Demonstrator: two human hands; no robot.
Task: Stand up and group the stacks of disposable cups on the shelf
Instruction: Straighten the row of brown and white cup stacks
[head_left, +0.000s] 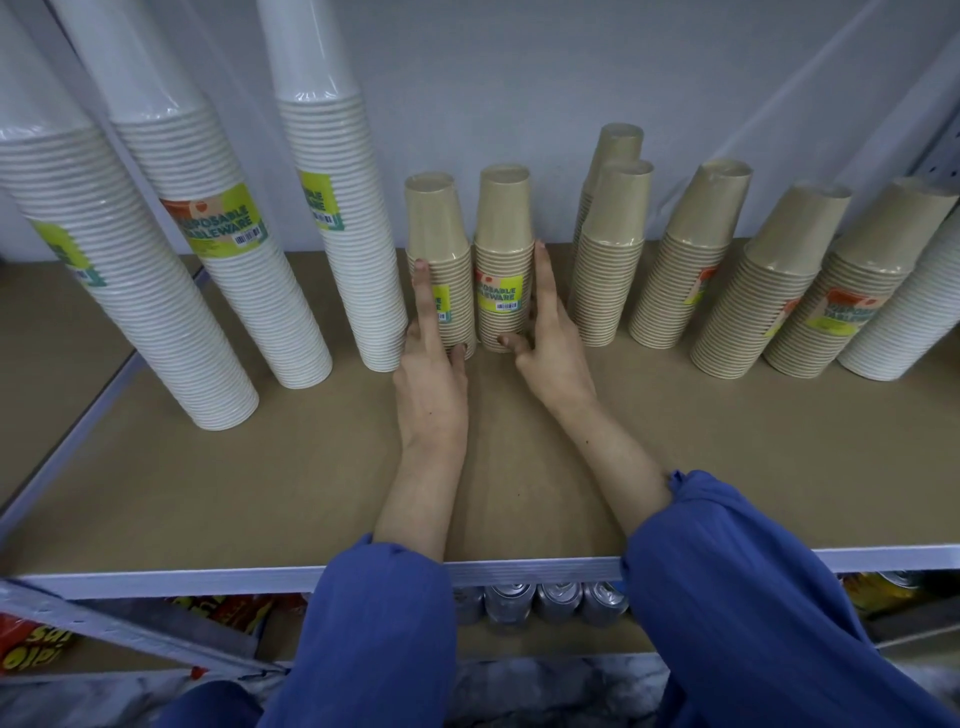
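Observation:
Two short brown cup stacks stand upright side by side at the middle of the shelf (519, 467). My left hand (431, 358) lies against the left brown stack (439, 244), index finger straight up its front and thumb at its base. My right hand (550, 338) flanks the right brown stack (505, 234), fingers straight along its right side and thumb touching its base. Three tall white cup stacks (343, 234) stand to the left. Several more brown stacks (613, 249) stand to the right, leaning in the wide-angle view.
A white stack (904, 322) stands at the far right end. The shelf's white front rail (208, 577) runs below my blue sleeves. Cans (535, 603) and red and yellow packets (31, 649) sit on the lower shelf. The wall is close behind the cups.

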